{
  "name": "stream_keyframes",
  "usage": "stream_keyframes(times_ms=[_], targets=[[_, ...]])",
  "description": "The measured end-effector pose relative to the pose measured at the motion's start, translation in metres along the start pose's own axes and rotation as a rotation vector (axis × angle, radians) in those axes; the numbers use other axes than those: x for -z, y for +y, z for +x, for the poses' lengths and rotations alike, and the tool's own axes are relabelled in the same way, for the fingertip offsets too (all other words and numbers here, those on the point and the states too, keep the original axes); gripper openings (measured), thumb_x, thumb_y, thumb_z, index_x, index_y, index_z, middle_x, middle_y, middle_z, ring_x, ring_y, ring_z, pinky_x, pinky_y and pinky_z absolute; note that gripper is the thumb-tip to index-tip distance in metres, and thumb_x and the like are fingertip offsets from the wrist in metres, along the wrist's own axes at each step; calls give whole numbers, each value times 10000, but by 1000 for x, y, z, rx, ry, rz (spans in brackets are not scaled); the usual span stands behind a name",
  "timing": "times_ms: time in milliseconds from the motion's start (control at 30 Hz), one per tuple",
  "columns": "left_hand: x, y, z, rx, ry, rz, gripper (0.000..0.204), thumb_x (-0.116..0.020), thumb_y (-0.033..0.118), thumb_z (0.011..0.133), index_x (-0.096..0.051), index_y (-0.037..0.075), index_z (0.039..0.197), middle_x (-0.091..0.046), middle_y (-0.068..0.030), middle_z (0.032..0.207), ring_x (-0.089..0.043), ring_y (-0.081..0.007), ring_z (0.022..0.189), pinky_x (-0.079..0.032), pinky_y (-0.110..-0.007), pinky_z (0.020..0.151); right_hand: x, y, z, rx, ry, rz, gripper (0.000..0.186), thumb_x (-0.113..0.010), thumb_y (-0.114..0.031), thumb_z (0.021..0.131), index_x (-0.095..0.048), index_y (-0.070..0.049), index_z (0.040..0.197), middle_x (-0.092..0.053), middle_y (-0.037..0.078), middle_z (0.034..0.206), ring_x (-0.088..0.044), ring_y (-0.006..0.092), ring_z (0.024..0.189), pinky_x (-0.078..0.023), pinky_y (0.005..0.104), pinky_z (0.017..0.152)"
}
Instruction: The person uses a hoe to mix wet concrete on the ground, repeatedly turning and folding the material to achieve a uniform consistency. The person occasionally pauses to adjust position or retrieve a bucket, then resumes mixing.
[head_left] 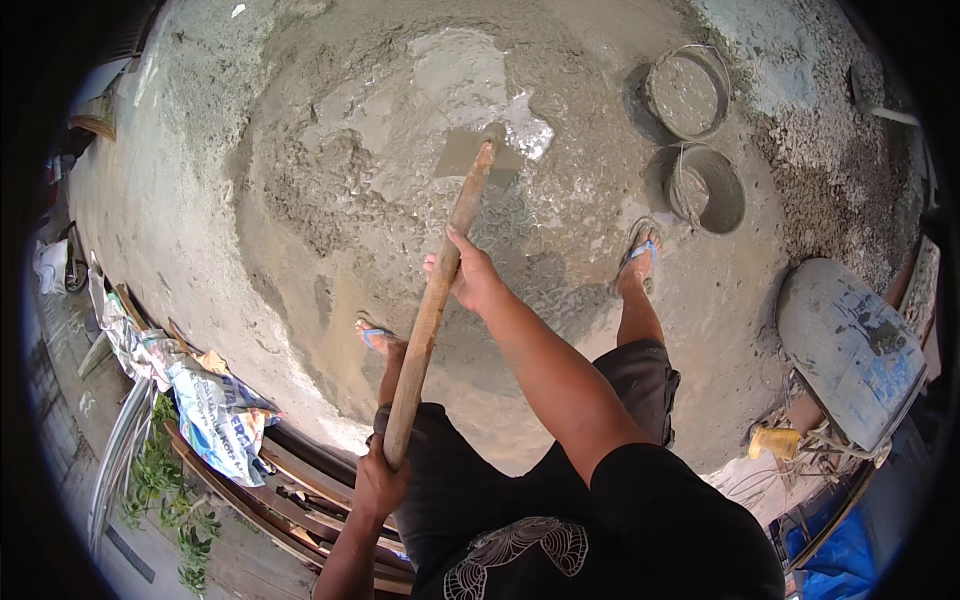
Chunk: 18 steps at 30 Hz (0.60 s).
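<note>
As the right hand (470,272) grips the hoe (425,338) mid-handle and the left hand (379,487) its butt, the blade (455,157) sits at the wet mortar (320,195); probably stiff and head-heavy, it suits this spread hold.

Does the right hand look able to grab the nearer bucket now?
Probably not: the right hand is wrapped around the wooden handle, and the nearer bucket stands apart, beyond the right foot. Letting go would likely be needed first.
</note>
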<state>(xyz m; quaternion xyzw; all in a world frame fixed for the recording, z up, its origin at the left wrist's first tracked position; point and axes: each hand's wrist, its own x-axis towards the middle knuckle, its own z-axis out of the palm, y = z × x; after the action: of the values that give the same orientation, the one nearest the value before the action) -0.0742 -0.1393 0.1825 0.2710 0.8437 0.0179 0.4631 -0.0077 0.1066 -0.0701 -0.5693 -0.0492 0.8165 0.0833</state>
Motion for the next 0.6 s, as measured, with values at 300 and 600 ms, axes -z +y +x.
stream_keyframes(times_ms=[300,600], targets=[[36,-116,17,-176,-196,-27,253,-695,107,697,-548,11,879,-627,-264,749,-631,-450,769,-506,-473,664,-35,41,-75,224,166,276,184,-668,-144,812,-555,-38,912,-521,68,698,-552,207,578,-489,359,527],[40,-75,135,-330,-209,-60,304,-683,97,690,-586,-36,946,-636,-282,772,-638,-449,805,-497,-470,722,-16,-44,26,329,557,118,115,-557,-112,851,-489,-25,879,-499,90,725,-515,217,563,-485,366,503]])
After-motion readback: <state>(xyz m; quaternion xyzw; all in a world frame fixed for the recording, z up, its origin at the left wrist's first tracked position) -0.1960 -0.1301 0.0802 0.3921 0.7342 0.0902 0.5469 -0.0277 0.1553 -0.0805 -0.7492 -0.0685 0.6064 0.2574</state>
